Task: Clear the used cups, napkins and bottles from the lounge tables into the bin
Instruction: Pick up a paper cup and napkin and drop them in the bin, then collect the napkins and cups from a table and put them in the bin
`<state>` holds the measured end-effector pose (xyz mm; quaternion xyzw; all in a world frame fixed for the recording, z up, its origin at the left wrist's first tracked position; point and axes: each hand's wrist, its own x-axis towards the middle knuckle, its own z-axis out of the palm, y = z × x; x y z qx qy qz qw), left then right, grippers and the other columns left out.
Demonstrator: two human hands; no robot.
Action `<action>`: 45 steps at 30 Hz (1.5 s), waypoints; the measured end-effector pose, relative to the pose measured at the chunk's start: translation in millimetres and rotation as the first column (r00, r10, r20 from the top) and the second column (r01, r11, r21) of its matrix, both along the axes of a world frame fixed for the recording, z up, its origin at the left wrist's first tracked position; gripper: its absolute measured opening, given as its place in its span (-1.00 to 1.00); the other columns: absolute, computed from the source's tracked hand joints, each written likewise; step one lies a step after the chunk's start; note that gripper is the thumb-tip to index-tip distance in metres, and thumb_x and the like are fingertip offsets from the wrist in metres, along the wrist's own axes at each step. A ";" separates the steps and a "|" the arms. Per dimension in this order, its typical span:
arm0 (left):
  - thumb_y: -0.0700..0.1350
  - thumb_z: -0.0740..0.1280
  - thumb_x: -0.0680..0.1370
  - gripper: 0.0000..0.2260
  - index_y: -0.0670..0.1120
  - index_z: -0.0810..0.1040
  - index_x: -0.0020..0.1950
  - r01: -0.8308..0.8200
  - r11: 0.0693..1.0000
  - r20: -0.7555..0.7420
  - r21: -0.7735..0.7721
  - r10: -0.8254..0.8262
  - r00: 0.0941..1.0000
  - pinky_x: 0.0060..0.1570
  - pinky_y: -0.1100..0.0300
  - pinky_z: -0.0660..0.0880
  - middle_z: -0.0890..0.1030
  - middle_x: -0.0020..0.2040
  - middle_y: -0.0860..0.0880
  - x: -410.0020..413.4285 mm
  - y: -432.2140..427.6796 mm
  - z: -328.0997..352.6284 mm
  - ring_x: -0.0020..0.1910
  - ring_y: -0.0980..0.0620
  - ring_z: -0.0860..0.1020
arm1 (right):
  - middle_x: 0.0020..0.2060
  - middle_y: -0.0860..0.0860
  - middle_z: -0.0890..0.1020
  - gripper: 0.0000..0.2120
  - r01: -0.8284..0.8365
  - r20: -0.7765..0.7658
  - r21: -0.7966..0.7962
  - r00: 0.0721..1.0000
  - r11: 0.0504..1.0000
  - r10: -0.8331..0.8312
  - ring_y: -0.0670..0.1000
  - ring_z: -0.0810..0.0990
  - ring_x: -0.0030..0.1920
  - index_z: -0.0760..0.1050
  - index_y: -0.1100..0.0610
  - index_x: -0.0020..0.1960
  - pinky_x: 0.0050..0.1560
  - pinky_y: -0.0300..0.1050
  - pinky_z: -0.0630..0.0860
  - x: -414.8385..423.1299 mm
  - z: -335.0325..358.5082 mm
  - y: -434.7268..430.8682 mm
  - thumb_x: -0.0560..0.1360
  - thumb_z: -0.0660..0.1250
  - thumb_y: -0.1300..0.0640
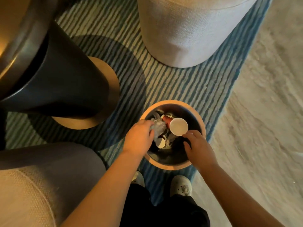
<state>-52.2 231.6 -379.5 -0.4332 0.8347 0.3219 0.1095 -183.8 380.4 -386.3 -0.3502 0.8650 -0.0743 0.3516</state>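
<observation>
- Over the bin (202, 126), at the person's feet: both hands reach into its mouth from the near side.
- Bin is round with a tan rim and dark inside, and stands on the striped rug (172, 82). It holds litter.
- Left hand (139, 136) has its fingers curled on crumpled clear plastic (158, 127) just inside the left rim.
- Right hand (197, 145) is palm down over the right side, fingers bent, tips at the edge of a red cup (178, 126). Cannot tell whether it pinches the cup or only touches it.
- Cup lies tilted on the heap, white round end facing up.
- Second cup (160, 143) lies lower, between the hands, partly under the plastic.
- Pale shoes (181, 185) stand just behind the bin.
- Left of the bin, near: a dark table (65, 76) pedestal on a tan disc foot.
- Beyond the bin: a grey pouffe (188, 33) on the rug.
- Lower left: a woven seat (29, 190).
- Right: pale floor (265, 115) past the rug's edge.
</observation>
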 end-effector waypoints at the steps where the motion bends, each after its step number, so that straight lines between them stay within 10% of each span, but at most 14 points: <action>1: -0.05 0.25 0.58 -0.73 0.01 0.48 0.28 0.013 1.000 0.002 -0.016 -0.013 1.000 0.01 0.14 0.43 0.52 0.17 0.01 0.7 0.8 6.9 0.14 0.00 0.49 | 0.34 -0.08 0.38 -0.67 0.002 -0.011 -0.007 1.000 1.000 -0.002 -0.04 0.47 0.23 0.40 0.02 0.35 0.17 -0.19 0.44 -1.5 6.8 1.9 0.60 0.19 0.08; 16: 0.16 0.13 0.52 -0.53 -0.07 0.46 0.32 0.206 0.861 -0.107 -0.465 -0.286 0.952 0.07 0.05 0.48 0.53 0.22 -0.04 37.1 -10.9 393.2 0.19 -0.04 0.50 | 0.41 0.07 0.35 -0.43 -0.231 -0.214 -0.425 0.965 0.875 0.151 0.05 0.24 0.44 0.29 0.13 0.45 0.42 -0.13 0.10 11.5 379.6 -35.4 0.53 0.30 -0.08; 29: 0.32 0.02 0.55 -0.42 0.11 0.11 0.52 -0.288 0.539 -0.090 -0.791 0.363 0.927 0.43 0.06 0.09 0.17 0.52 0.07 204.4 89.9 704.2 0.48 0.04 0.13 | 0.46 0.04 0.27 -0.31 -0.793 -0.616 -0.569 0.585 0.216 0.527 0.02 0.20 0.47 0.19 0.11 0.50 0.43 -0.12 0.13 133.2 673.5 -45.7 0.51 0.16 -0.26; 45: 0.31 0.04 0.56 -0.43 0.15 0.06 0.52 -0.642 0.304 -0.160 -0.704 0.813 0.560 0.43 0.05 0.10 0.13 0.53 0.11 494.3 362.0 829.7 0.49 0.10 0.10 | 0.52 -0.15 0.07 -0.26 -0.795 -0.652 -0.522 0.139 -0.308 0.745 -0.13 0.05 0.49 -0.03 -0.11 0.53 0.30 -0.27 0.02 452.8 814.5 87.1 0.44 0.12 -0.32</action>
